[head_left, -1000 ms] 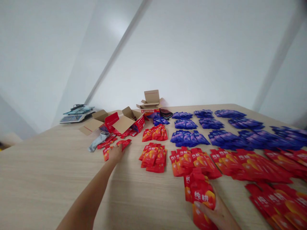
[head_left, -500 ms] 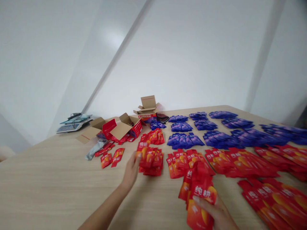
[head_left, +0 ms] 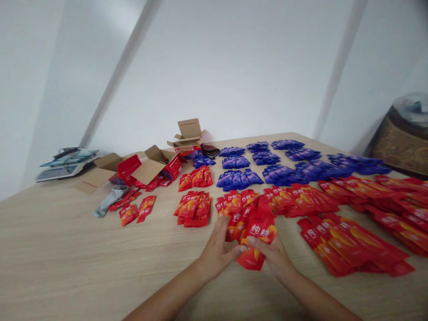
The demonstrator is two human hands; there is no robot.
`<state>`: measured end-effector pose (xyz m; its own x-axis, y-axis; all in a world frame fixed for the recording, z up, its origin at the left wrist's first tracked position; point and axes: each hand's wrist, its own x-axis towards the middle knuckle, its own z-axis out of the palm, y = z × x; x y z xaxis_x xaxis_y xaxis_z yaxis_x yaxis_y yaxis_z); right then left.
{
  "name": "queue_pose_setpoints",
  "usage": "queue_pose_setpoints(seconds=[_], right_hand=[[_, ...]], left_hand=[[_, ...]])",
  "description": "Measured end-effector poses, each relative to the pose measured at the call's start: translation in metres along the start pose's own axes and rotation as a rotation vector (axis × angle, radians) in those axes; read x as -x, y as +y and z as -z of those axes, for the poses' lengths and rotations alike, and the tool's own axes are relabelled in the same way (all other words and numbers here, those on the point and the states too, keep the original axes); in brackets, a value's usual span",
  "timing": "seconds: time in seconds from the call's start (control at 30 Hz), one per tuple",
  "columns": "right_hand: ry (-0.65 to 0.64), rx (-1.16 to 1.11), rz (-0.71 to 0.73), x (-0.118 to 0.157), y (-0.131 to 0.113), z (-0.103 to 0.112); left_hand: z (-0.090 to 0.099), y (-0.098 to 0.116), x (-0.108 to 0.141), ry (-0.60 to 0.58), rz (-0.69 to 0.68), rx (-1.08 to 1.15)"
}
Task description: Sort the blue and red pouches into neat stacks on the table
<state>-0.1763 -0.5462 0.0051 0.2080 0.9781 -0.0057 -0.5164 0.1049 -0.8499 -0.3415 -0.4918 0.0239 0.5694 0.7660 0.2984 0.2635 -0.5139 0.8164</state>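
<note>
Between my hands is a fanned bunch of red sachets with orange fruit print, held above the front of the table. My left hand grips the bunch from its left side, thumb at the lower front. Closed around its right side is my right hand, thumb lying on the front sachet. Just left of my hands rests a pile of red sachets, with another red pile behind it. Beyond the held bunch lies a row of red sachets, partly covered by it.
Purple-blue sachets lie in several piles at the back. More red sachets spread to the right. Opened cartons, a grey cloth and a flat device stand left. A patterned basket is at far right.
My left hand has left the small red pile and moved right to the bunch, which both hands now hold. The view has shifted right, bringing the basket in.
</note>
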Motion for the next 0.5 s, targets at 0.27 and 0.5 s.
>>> queue_pose_setpoints(seconds=[0.27, 0.5], right_hand=[[-0.083, 0.185, 0.047, -0.009, 0.028, 0.015], [-0.002, 0.071, -0.149, 0.000, 0.021, 0.006]], left_hand=[[-0.027, -0.037, 0.004, -0.170, 0.109, 0.409], [-0.019, -0.016, 0.008, -0.148, 0.126, 0.312]])
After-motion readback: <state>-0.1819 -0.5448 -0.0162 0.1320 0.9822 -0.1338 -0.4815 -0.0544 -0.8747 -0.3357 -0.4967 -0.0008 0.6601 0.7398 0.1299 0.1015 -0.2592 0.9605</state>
